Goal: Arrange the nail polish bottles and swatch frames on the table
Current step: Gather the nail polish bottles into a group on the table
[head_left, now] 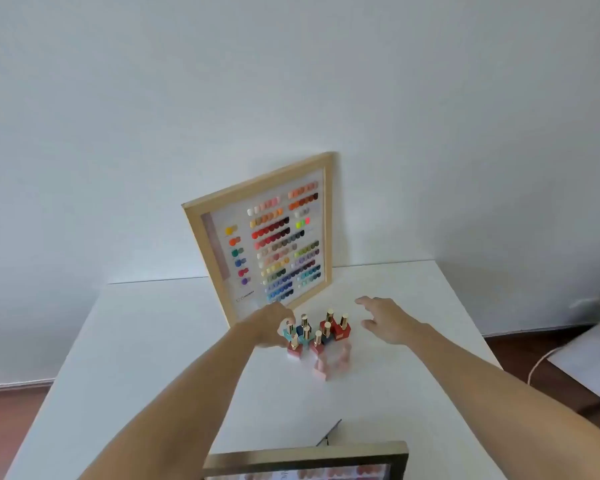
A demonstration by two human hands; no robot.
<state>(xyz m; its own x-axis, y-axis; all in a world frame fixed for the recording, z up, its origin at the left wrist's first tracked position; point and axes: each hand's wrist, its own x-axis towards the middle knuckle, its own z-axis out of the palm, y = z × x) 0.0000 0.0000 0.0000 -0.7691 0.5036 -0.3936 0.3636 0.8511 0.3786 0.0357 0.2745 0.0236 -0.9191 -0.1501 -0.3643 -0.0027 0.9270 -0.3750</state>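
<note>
A cluster of several nail polish bottles [317, 336] with gold caps stands mid-table, in teal, pink, red and dark blue. A large wooden swatch frame [262, 242] full of coloured dots leans against the wall behind them. A second, dark-edged swatch frame [305, 460] stands at the near edge, partly cut off. My left hand [269, 325] rests against the left side of the cluster, fingers curled at a teal bottle; whether it grips the bottle is unclear. My right hand [387, 318] hovers right of the bottles with fingers spread, holding nothing.
The white table [153, 358] stands against a white wall. The floor to the right holds a white cable [541, 363] and a pale board [593, 362]. Brown flooring shows on both sides of the table.
</note>
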